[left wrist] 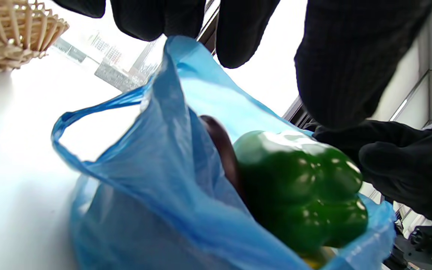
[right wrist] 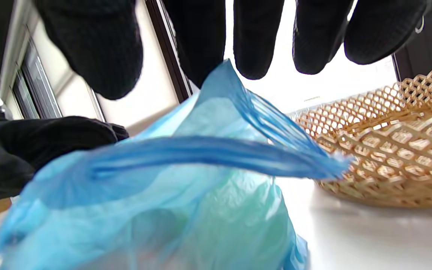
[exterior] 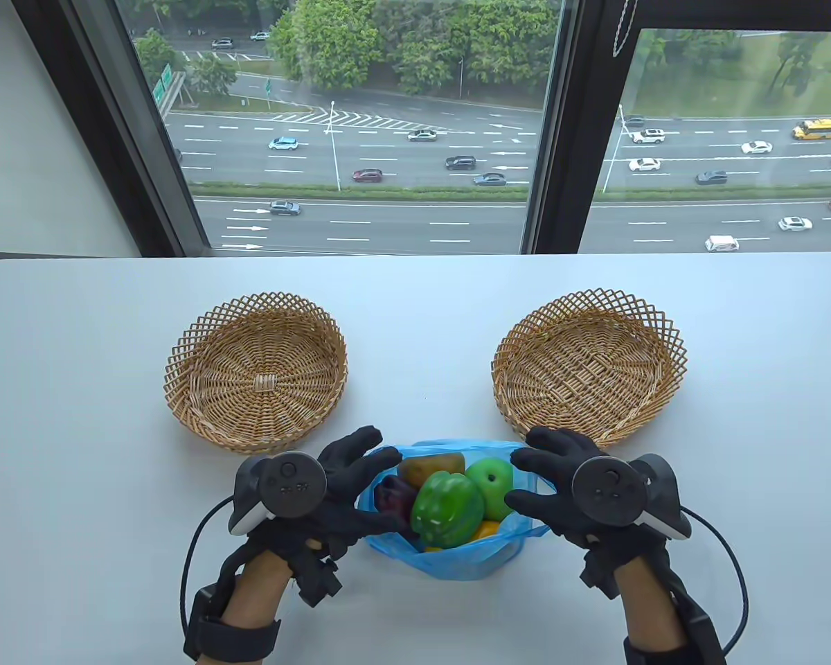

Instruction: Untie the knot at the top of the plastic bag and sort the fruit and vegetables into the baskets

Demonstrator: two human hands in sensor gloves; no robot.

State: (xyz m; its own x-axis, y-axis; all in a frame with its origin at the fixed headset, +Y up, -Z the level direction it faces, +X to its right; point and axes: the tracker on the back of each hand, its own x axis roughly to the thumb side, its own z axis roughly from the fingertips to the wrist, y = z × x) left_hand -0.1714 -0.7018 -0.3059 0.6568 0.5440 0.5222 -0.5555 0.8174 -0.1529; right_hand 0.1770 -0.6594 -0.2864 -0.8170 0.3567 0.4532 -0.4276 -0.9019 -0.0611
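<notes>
Bag (exterior: 457, 554) mouth faces up | pepper (exterior: 449, 509) stem-up | left hand (exterior: 346, 485), right hand (exterior: 561, 485) grips loose, touching rim

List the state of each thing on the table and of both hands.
Bag: untied, mouth spread open, produce inside.
Pepper: in the bag, on top.
Apple: in the bag, beside the pepper.
Left basket: empty.
Right basket: empty.
Left hand: at the bag's left edge, grip unclear.
Right hand: fingers spread at the bag's right edge.
</notes>
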